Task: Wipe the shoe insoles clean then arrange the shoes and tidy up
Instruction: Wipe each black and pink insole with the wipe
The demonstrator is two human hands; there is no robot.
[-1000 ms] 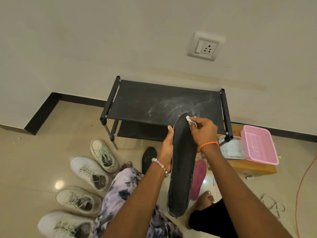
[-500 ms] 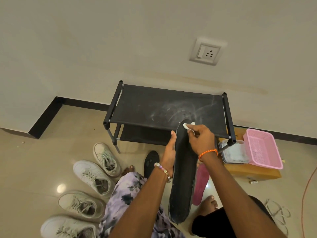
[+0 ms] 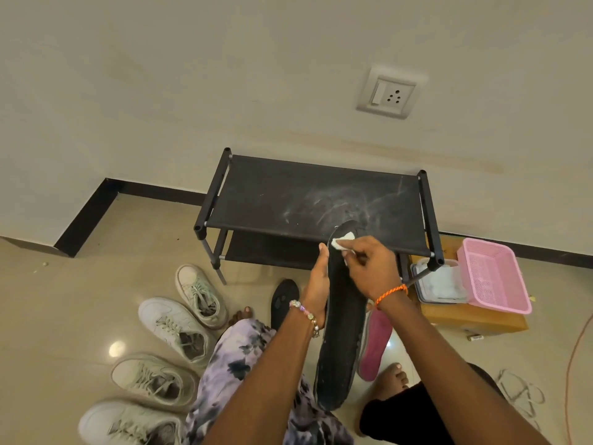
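**Black insole held up for wiping**

Low in the centre of the frame, the long black foam insole [image 3: 341, 319] stands nearly upright. Left hand [image 3: 316, 284] grips its left edge; right hand [image 3: 369, 266] pinches a small white wipe [image 3: 341, 244] against its top end. It looks light and bendy, so holding it mid-length likely stops flopping. Its back face is hidden. Beside it lie a pink insole [image 3: 375, 345], half covered, and a second black insole [image 3: 284, 298]. At lower left, four white sneakers [image 3: 173, 329] wait; the nearest is cut off. Beyond stands the dusty black fabric shoe rack [image 3: 288, 194].
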